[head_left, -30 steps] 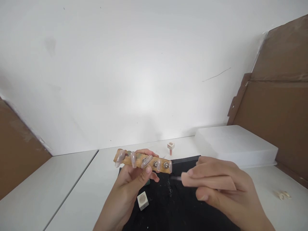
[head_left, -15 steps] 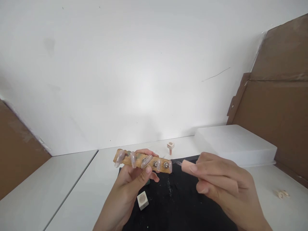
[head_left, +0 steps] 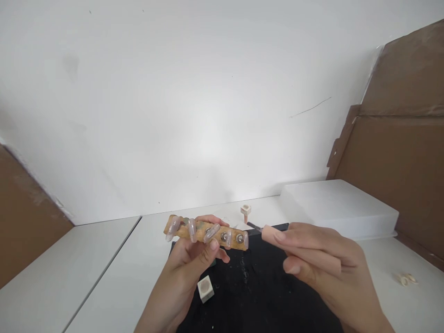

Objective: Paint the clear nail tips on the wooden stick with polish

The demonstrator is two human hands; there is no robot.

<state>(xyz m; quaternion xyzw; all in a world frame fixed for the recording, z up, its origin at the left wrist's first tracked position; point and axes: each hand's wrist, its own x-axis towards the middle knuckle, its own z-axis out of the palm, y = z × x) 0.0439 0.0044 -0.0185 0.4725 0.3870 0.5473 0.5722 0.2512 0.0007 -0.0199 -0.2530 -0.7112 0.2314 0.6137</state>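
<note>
My left hand grips a yellowish nail stand, thumb in front and fingers behind. Several glossy, pale false nails sit along it at different angles, and round metal studs show toward its right end. In my right hand is a nail polish brush, pinched by its pale pink cap. Its dark bristle tip points left and up, apart from the rightmost false nail. Below my left hand, a small white cube with a greyish face lies on the black mat.
Behind the mat stands a small white block on a pink stem. A translucent white plastic box is at the back right. Small cream rings lie on the white table at right. Cardboard panels and a white wall enclose the area.
The brush tip has tilted upward, away from the right end of the nail stand. My left hand and the stand have barely moved.
</note>
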